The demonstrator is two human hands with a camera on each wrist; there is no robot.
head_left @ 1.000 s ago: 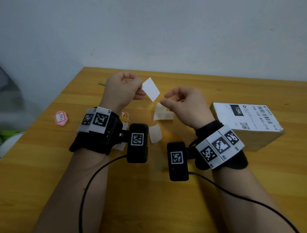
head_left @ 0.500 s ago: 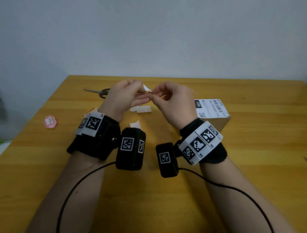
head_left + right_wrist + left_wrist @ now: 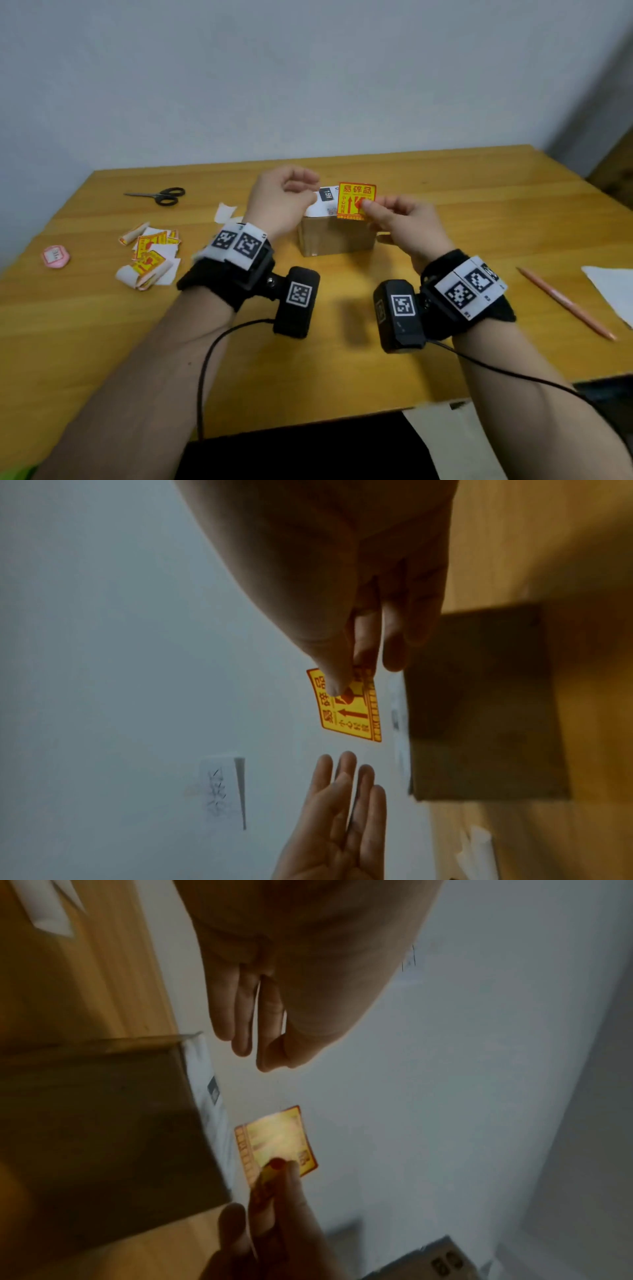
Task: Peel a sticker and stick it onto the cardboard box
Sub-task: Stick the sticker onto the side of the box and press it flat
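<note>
A yellow sticker with red print (image 3: 356,198) hangs upright just above the cardboard box (image 3: 337,238), which stands mid-table with a white shipping label (image 3: 322,205) on top. My right hand (image 3: 368,207) pinches the sticker's lower right corner between thumb and forefinger. In the right wrist view the sticker (image 3: 352,718) hangs beside the box (image 3: 479,702). My left hand (image 3: 306,192) hovers over the box's left part, holding nothing. Its fingers (image 3: 240,1031) are straight and apart from the sticker (image 3: 277,1139).
Left of the box lie a heap of stickers and white backing papers (image 3: 150,257), one curled backing (image 3: 224,212), scissors (image 3: 164,196) and a pink round tag (image 3: 56,256). At the right are a pink pencil (image 3: 565,303) and a white sheet (image 3: 613,291).
Both hands were pinching the sticker together. Now they have parted: the left has let go, and the right holds the peeled yellow sticker face up over the box.
</note>
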